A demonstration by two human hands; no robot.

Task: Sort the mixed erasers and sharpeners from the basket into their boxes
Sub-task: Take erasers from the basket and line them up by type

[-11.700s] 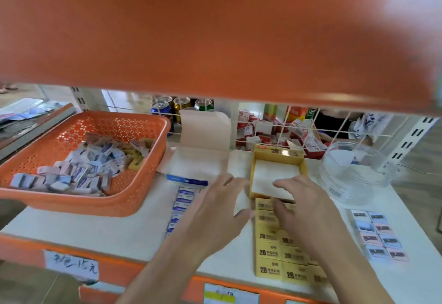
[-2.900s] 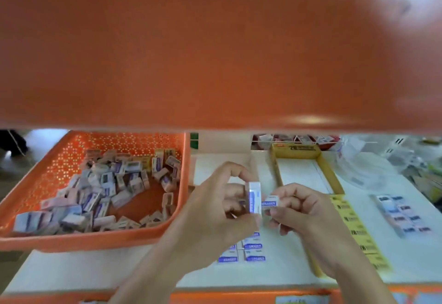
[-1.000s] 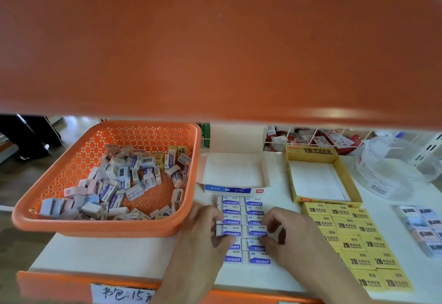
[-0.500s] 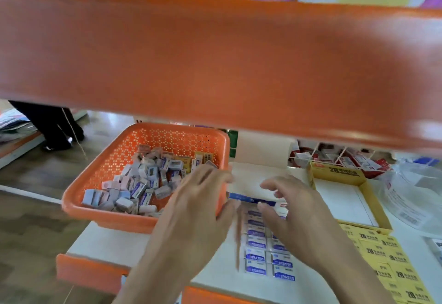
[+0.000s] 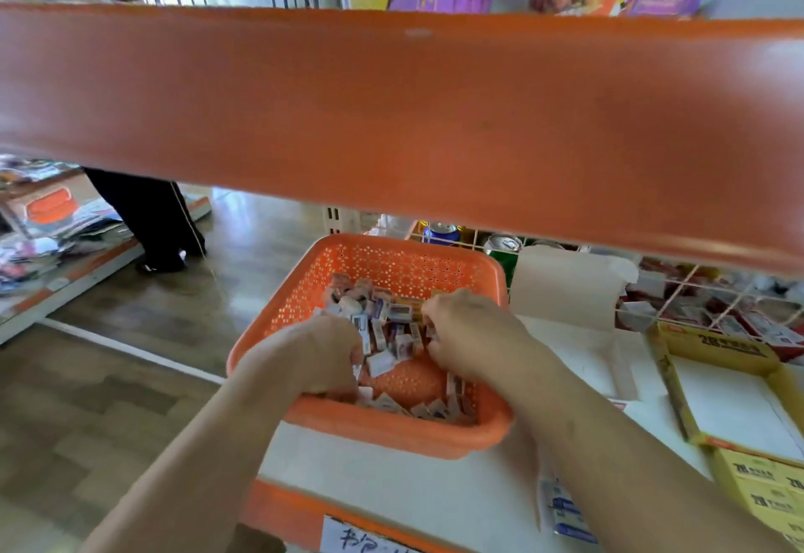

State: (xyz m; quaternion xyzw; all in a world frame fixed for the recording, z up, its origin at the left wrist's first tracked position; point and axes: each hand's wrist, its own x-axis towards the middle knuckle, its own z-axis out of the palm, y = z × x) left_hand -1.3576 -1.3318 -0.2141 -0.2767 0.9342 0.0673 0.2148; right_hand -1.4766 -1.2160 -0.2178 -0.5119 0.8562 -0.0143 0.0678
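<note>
An orange shelf edge (image 5: 391, 117) is spread across the upper half of the view, and everything behind it is hidden. Below it, a white shelf (image 5: 391, 474) is seen, with the basket (image 5: 391, 435) set at its left front corner, partly overhanging the left edge. The basket is turned at a slant, its near rim running down toward the right; which of its sides is the longer cannot be judged through the wide lens. A white box (image 5: 565, 304) is placed just right of the basket with its lid raised, and a yellow box (image 5: 718, 348) is placed further right, cut off by the frame. Both hands are lowered into the basket. The left hand (image 5: 313, 357) is shown knuckles-up with fingers curled down into the pile; the right hand (image 5: 470, 335) is likewise bent over it. The fingertips of both are buried, so it cannot be told whether anything is held. The erasers (image 5: 391, 326) are heaped in the basket between and under the hands, their long axes pointing every way; single pieces are blurred. Yellow erasers (image 5: 761, 483) are laid flat before the yellow box, and a blue-and-white row (image 5: 565, 513) is mostly hidden under the right forearm.
</note>
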